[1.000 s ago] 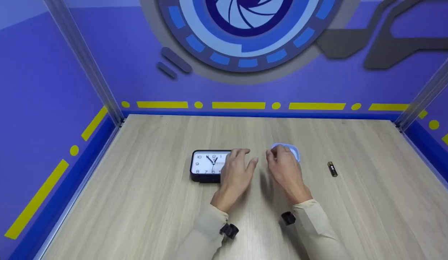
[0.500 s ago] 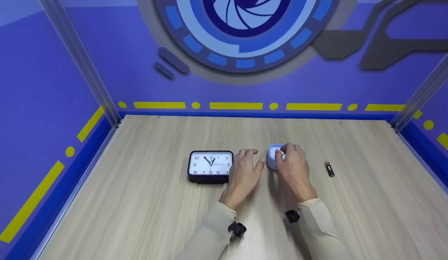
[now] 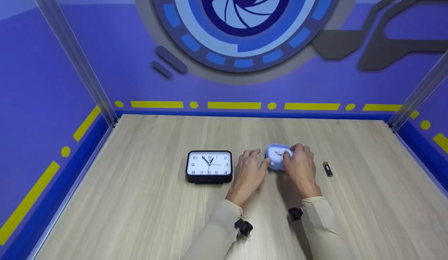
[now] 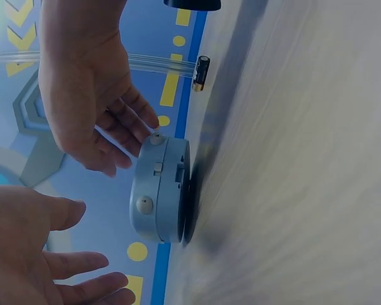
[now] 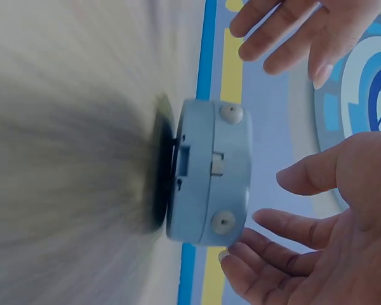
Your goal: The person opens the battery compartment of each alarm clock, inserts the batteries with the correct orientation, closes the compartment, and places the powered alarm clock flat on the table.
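A small light blue alarm clock point(image 3: 277, 153) lies face up on the wooden table, its side with two round feet point(image 5: 223, 222) toward the person. At its right edge is my right hand point(image 3: 301, 168), fingertips at the corner and the thumb raised over the face, not pinching it. My left hand point(image 3: 248, 175) hovers left of this clock with its fingers extended and nothing in them. Left of that hand lies a black rectangular clock point(image 3: 209, 164), its white dial upward. To the right of the right hand is a black and gold battery point(image 3: 327, 169).
The pale wooden table point(image 3: 144, 216) is enclosed by blue printed panels point(image 3: 224, 90) at the back and sides. A metal post point(image 3: 83, 68) stands at the back left corner. Black wrist cameras point(image 3: 243, 227) sit on both cuffs.
The right hand has moved right, off the middle of the blue clock, uncovering its face. The left hand has shifted right, away from the black clock and closer to the blue one.
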